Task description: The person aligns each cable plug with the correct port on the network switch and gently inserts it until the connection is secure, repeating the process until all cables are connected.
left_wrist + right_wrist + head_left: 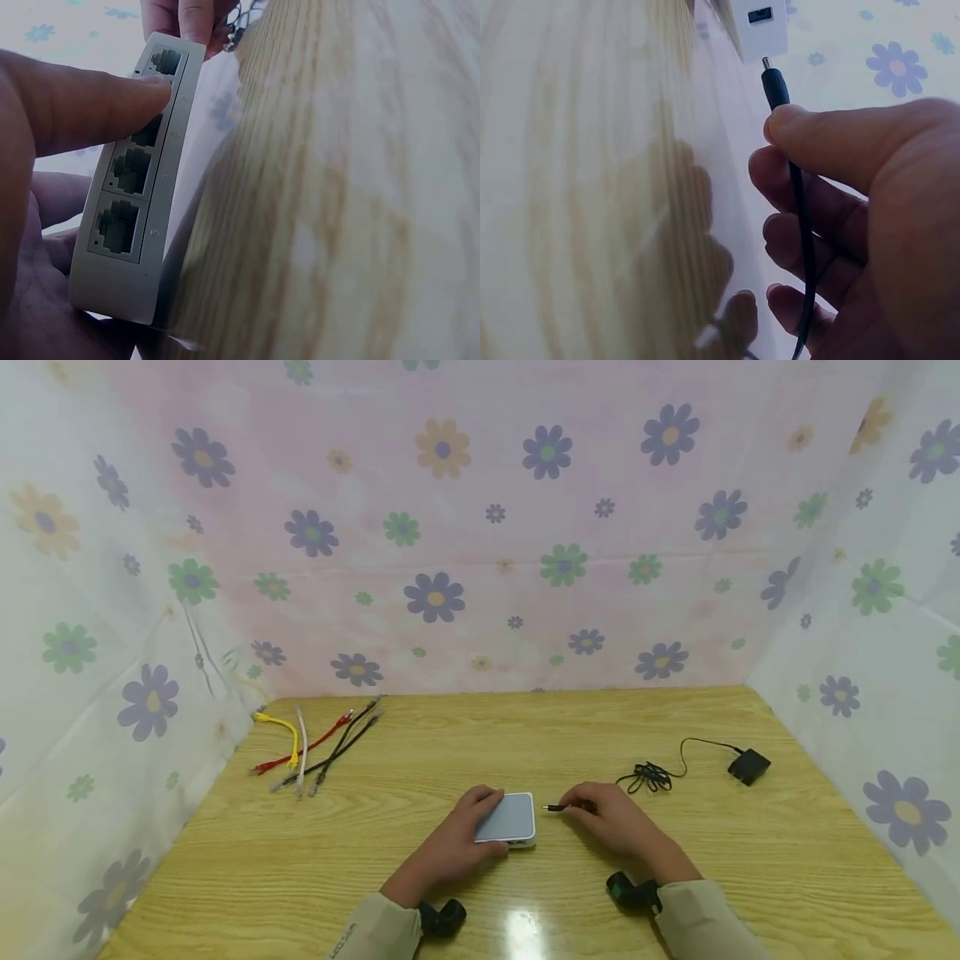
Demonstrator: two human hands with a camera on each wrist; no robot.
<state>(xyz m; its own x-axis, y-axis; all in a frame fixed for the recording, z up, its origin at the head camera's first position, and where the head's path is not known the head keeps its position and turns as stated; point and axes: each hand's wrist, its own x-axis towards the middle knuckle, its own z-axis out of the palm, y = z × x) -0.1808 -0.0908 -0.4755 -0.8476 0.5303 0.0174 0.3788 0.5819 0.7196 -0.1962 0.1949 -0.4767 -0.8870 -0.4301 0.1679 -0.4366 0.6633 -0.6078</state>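
Note:
A small white box with a grey top (512,817) is gripped by my left hand (463,837) from its left side. In the left wrist view several ports line the box's side (120,289), and my thumb (97,109) lies across some of them. My right hand (617,820) pinches a black barrel plug (775,86) between thumb and index finger, its metal tip pointing at the box's end. A short gap separates the tip from the white end face (769,37), which has a small dark opening. The black cord (805,240) runs down past the other fingers.
A black power adapter (748,766) lies at the right, with its bundled cord (651,777) nearer my right hand. Yellow (282,722), red (324,737), white (303,747) and black (350,743) network cables lie at the back left. Flowered cloth (480,527) surrounds the wooden table (300,877).

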